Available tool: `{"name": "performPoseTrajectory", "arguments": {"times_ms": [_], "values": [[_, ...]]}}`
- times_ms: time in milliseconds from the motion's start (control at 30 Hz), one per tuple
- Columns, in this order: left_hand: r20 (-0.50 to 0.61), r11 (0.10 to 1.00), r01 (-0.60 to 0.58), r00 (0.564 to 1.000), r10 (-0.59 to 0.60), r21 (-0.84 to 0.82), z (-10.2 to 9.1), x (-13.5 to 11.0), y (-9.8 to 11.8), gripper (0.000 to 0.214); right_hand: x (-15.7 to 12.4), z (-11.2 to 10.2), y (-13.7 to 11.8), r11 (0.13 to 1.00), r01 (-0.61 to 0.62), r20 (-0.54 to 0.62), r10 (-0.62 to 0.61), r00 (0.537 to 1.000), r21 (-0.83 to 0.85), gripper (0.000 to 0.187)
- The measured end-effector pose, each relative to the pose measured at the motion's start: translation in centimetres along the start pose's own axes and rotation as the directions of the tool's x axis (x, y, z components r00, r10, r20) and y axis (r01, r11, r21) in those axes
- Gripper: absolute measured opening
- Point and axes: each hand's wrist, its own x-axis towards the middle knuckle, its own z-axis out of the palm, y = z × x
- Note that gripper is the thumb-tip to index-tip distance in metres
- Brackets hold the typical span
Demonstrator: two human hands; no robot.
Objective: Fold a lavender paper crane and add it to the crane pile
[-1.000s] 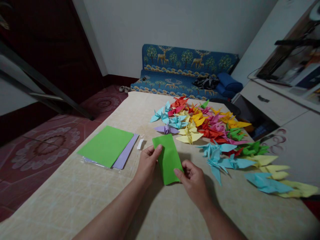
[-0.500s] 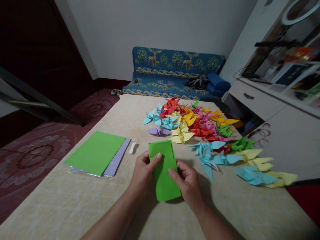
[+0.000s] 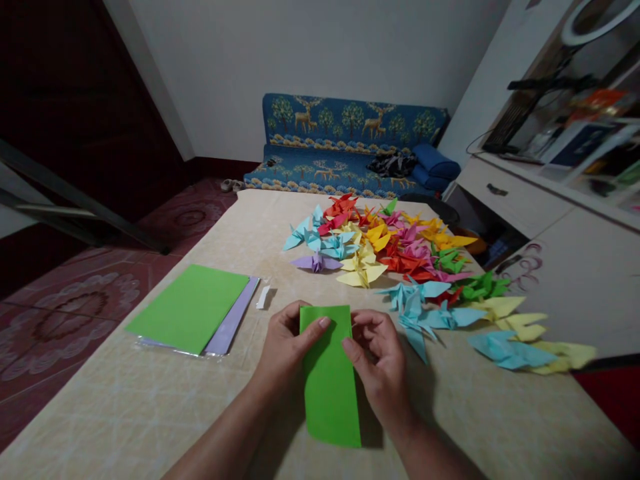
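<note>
A green sheet of paper, folded into a long rectangle, is held up off the table between both hands. My left hand grips its upper left edge, thumb flat on the front and fingers behind. At the upper right edge, my right hand pinches the paper, its thumb near the front face and its other fingers curled. A stack of green paper lies to the left over purple paper in a clear wrapper. Beyond the hands spread many folded paper cranes in several colours.
A small white paper strip lies beside the stack. Blue cranes sit near the table's right edge. Past the pale-clothed table stand a blue patterned sofa and, to the right, a white cabinet. Metal legs stand at left.
The folded green paper has moved down towards me and turned more upright, its lower end now nearer my body. Both hands keep their hold, now closer to its top end.
</note>
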Motion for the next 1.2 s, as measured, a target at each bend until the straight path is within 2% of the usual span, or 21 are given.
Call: {"name": "performPoseTrajectory", "arguments": {"times_ms": [133,533,900,1200], "values": [[0.048,1.0,0.002,0.999,-0.002,0.006,-0.1,0.0,-0.2,0.033,-0.2,0.0,-0.1,0.997,0.07,-0.012,-0.07,0.997,-0.037,0.014],[0.038,0.983,0.121,0.992,-0.117,-0.138,0.2,-0.5,-0.9,0.032,-0.5,0.3,-0.3,0.998,0.025,-0.017,-0.026,1.0,-0.064,0.016],[0.041,0.991,0.104,0.994,-0.101,-0.086,0.1,-0.6,-1.2,0.032,0.0,0.2,-0.8,0.987,0.057,-0.028,-0.062,0.998,-0.152,0.01],[0.023,0.995,0.1,0.995,-0.1,-0.006,0.6,-0.5,-0.8,0.031,0.5,0.4,-1.1,0.982,0.071,-0.074,-0.085,0.994,-0.175,0.013]]}}
